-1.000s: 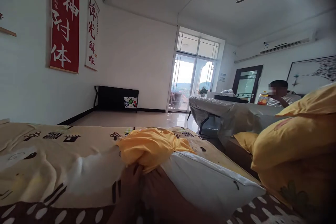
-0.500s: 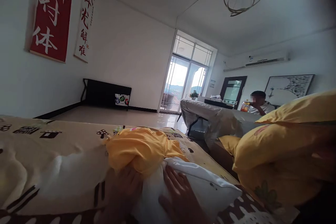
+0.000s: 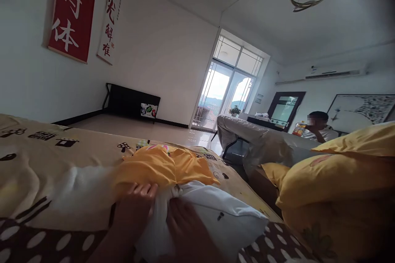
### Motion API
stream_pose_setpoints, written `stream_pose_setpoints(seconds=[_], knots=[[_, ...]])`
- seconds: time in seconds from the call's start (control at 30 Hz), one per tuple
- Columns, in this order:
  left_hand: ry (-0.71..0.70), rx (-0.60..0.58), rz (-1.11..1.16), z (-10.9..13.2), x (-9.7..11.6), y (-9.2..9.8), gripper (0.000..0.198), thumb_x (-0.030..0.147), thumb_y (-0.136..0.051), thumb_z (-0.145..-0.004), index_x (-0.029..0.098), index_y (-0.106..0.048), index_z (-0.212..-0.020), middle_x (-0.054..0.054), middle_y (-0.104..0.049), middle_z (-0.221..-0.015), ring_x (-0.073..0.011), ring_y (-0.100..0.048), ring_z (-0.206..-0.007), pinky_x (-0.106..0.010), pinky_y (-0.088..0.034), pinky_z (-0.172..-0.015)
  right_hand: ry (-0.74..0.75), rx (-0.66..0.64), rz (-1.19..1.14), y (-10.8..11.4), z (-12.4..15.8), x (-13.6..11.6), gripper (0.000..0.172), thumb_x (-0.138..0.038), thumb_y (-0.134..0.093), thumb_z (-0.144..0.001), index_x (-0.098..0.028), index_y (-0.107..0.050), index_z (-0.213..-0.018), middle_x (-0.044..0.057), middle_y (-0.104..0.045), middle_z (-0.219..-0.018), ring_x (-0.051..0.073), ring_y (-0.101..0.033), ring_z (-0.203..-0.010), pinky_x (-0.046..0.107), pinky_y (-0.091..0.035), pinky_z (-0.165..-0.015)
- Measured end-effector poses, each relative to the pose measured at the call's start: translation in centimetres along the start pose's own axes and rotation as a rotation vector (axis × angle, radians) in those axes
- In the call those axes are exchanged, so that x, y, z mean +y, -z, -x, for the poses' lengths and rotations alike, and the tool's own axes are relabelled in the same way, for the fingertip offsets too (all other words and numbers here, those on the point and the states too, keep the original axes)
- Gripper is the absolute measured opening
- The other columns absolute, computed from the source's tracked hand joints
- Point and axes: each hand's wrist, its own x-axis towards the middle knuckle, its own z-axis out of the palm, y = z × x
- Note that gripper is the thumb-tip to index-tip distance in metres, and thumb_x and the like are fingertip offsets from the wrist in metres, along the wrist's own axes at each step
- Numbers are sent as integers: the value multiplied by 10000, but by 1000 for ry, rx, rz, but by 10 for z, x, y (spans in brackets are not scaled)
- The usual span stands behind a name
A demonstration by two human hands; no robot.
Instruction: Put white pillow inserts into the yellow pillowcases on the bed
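A yellow pillowcase (image 3: 151, 166) lies bunched over the far part of a white pillow (image 3: 226, 205) on the bed. My left hand (image 3: 138, 201) is closed on the near edge of the pillowcase, its knuckles up. Close to its right, my right hand (image 3: 187, 222) grips gathered white fabric of the pillow, its fingertips partly hidden in the folds. One pillow corner points right, and a blurred white part stretches out left of my left hand.
A patterned beige sheet (image 3: 89, 148) covers the bed. Yellow pillows (image 3: 327, 178) are stacked at the right. Beyond stand a plastic-covered table (image 3: 240, 125), a seated person (image 3: 321, 127) holding a bottle, and a black bench-like frame (image 3: 129, 100) by the wall.
My right hand has gone from lying flat on the pillow to gripping its fabric. My left hand has shifted slightly left and up, and the pillowcase is spread wider. The view has turned slightly left.
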Motion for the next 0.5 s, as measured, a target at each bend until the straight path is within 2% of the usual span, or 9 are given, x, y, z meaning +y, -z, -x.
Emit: stream_pose_setpoints(seconds=[0.07, 0.13, 0.23, 0.37, 0.5], knots=[[132, -219, 116, -3, 8, 11, 297, 47, -424, -768, 185, -655, -895, -50, -691, -836, -234, -636, -806, -349, -432, -723, 24, 20, -8, -8, 5, 0, 708, -585, -539, -792, -60, -508, -1266, 190, -562, -1270, 323, -510, -1170, 434, -407, -998], [251, -324, 217, -4, 16, 17, 248, 92, -437, -780, 172, -640, -896, -70, -689, -876, -224, -637, -840, -325, -438, -731, 21, 24, -23, -15, 6, -3, 617, -527, -544, -820, -80, -529, -1245, 191, -578, -1241, 319, -520, -1154, 453, -421, -979], [309, -321, 190, -1, 26, 12, 242, 136, -422, -809, 151, -626, -938, -103, -681, -861, -235, -640, -850, -333, -448, -744, 23, 23, -31, -17, 3, -7, 452, -448, -530, -866, -130, -578, -1183, 173, -602, -1195, 297, -538, -1121, 464, -443, -951], [179, -240, 49, 7, 39, -1, 293, 104, -419, -785, 166, -652, -952, -114, -684, -851, -287, -638, -855, -423, -464, -766, 66, 32, -31, -7, 1, -16, 362, -386, -529, -901, -164, -551, -1185, 107, -571, -1200, 231, -562, -1057, 447, -476, -896], [99, -271, 6, 11, 48, -6, 344, 42, -389, -782, 175, -685, -895, -113, -692, -797, -263, -658, -790, -378, -491, -707, 114, 40, -56, 1, 1, -28, 306, -348, -524, -913, -186, -547, -1172, 82, -555, -1195, 191, -573, -1001, 402, -504, -848]])
